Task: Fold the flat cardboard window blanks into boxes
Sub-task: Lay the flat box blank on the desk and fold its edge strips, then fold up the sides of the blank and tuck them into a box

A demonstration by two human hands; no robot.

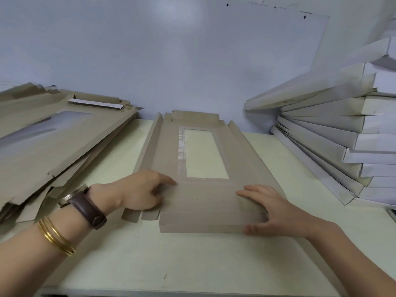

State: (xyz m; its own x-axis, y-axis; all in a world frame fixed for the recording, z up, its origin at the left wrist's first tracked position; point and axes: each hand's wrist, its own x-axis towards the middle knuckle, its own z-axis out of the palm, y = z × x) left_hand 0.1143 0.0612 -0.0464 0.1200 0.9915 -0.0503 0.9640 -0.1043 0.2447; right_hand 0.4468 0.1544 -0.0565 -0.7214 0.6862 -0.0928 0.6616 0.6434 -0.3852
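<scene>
A grey-brown cardboard window blank (201,196) lies flat on the pale table (192,260), its clear plastic window (203,154) toward the wall. Its long side flaps and far end flap stand slightly raised. The near end panel is folded over toward me. My left hand (142,190) presses on the blank's near left corner, fingers curled with the index finger pointing right along the crease. My right hand (263,207) lies on the near right corner, fingers straight on top and thumb against the front edge of the folded panel.
A loose pile of flat window blanks (49,144) fills the left side of the table. A leaning stack of folded white boxes (334,133) rises at the right against the pale blue wall (171,56). A dark object (392,214) peeks in at the right edge.
</scene>
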